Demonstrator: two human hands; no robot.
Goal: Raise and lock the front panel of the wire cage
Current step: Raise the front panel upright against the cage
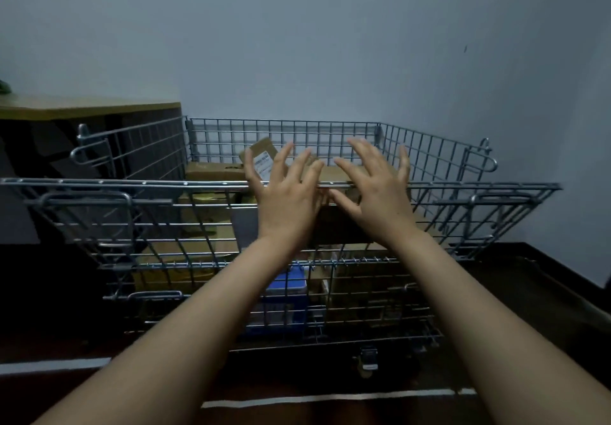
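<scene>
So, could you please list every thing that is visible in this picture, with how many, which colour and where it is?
wire cage: one, silver metal, centre, against the wall
front panel: one, silver mesh, near side of the cage, its top bar at the hands
cardboard boxes: several, brown, inside the cage; exact number cannot be told
blue box: one, blue, low inside the cage, behind the front mesh
cabinet: one, yellowish top and dark sides, left behind the cage
wall: one, pale grey-blue, behind everything
floor lines: two, white, on the dark floor in front
left hand: one, fingers spread, at the top bar
right hand: one, fingers spread, at the top bar
</scene>
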